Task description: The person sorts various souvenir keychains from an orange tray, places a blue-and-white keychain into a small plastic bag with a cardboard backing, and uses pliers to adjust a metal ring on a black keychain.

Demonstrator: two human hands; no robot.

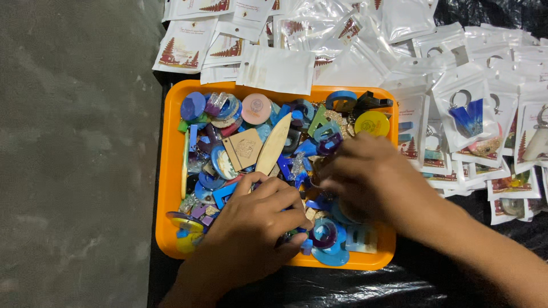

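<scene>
An orange tray (171,171) holds a heap of several small charms: blue, purple and clear resin letters, round discs and flat wooden shapes. My left hand (254,228) rests on the heap at the tray's front, fingers curled into the pieces beside a long wooden leaf shape (274,144). My right hand (368,177) lies over the tray's right half, fingers bent down among the blue letters (325,137). What either hand grips is hidden under the fingers.
Several clear plastic pouches with printed cards (274,68) lie piled behind the tray. More pouches holding finished keychains (465,114) spread to the right on black plastic sheeting (342,288). Bare grey floor (74,154) lies to the left.
</scene>
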